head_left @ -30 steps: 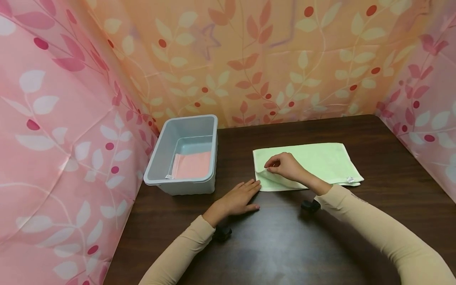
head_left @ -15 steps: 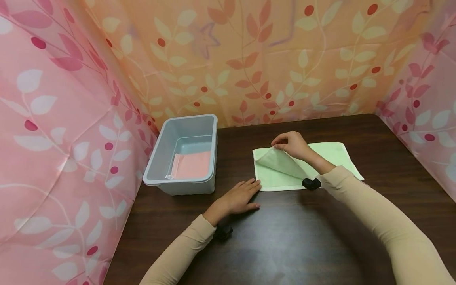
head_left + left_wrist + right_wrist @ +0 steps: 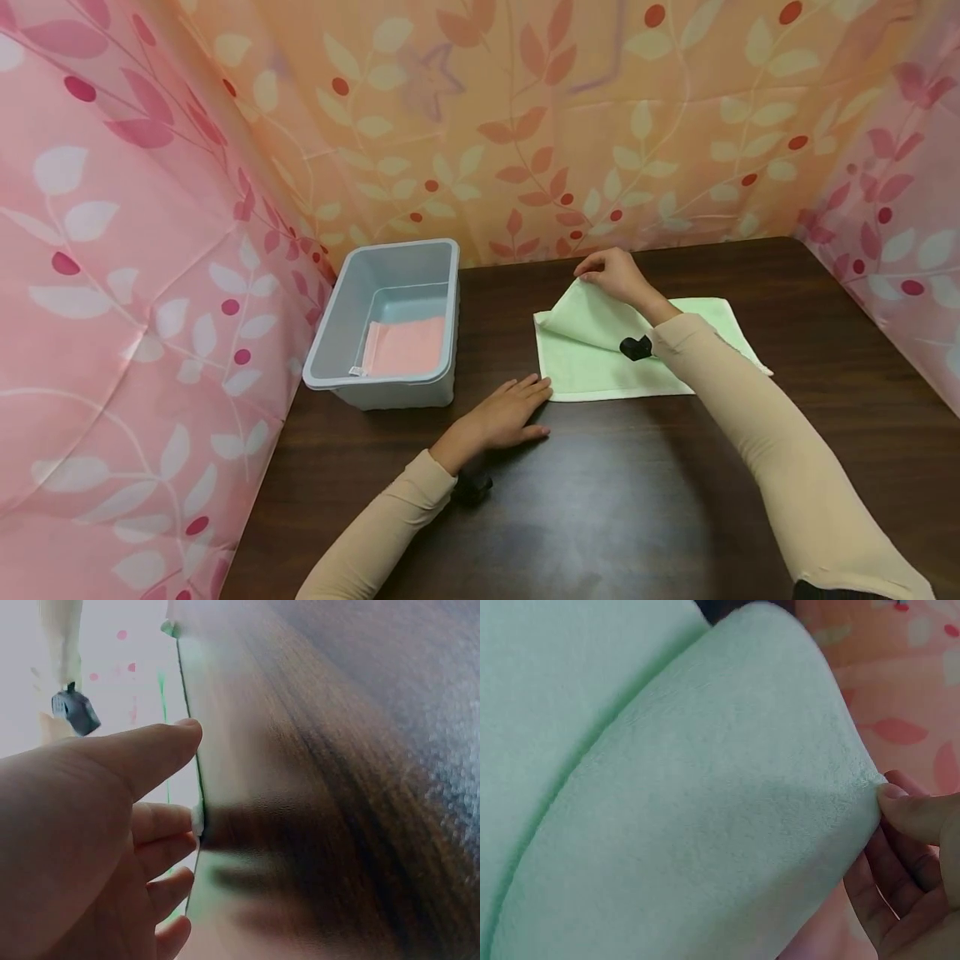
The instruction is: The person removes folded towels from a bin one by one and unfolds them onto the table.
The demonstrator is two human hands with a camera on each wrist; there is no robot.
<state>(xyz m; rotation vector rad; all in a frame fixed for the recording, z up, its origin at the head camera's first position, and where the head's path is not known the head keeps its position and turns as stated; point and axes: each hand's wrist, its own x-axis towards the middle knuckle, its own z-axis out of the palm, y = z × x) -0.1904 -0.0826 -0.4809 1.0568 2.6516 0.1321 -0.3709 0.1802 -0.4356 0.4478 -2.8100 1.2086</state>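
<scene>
A light green towel lies on the dark wooden table, its upper layer partly lifted. My right hand pinches a corner of that layer between thumb and fingers and holds it raised near the towel's back edge. In the right wrist view the thumb and fingers of the right hand grip the tip of the raised green flap. My left hand rests on the table with straight fingers, the fingertips touching the towel's front left corner. The left wrist view shows the left hand with its fingers extended.
A grey-blue plastic bin stands at the left of the table, with a folded pink cloth inside. Patterned curtains hang close behind the table and on both sides.
My right hand has moved up and back, peeling the towel's upper layer away from the front left corner. The left hand has stayed in place.
</scene>
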